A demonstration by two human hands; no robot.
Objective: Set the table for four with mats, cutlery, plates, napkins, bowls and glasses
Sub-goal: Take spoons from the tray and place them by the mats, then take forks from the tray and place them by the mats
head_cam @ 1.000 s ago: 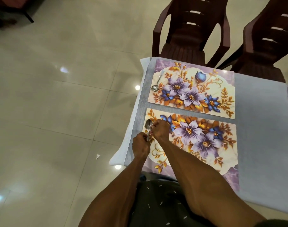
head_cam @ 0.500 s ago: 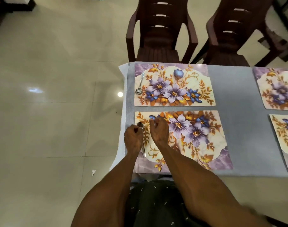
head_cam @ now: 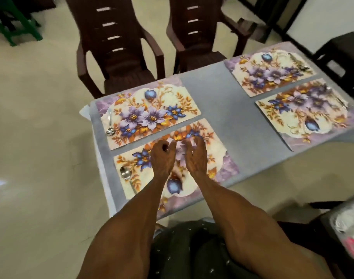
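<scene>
Several floral place mats lie on a grey-covered table (head_cam: 218, 101). On the near-left mat (head_cam: 216, 137) a steel spoon (head_cam: 126, 177) rests along its left edge. A second spoon (head_cam: 110, 125) lies on the far-left mat (head_cam: 166, 97). Two more mats, the far-right one (head_cam: 270, 71) and the near-right one (head_cam: 305, 111), each carry some cutlery at their right end, blurred. My left hand (head_cam: 163, 156) and my right hand (head_cam: 195, 156) hover side by side over the near-left mat, fingers loosely curled, holding nothing.
Two dark brown plastic chairs (head_cam: 119, 53) (head_cam: 204, 35) stand at the table's far side. A dark stool (head_cam: 341, 51) is at the right, a green stool (head_cam: 15, 27) at the far left. A bag of white items (head_cam: 349, 224) sits at lower right.
Both hands have let go of the spoon on the near-left mat and moved right to the mat's middle. The view has swung right, revealing the two right mats.
</scene>
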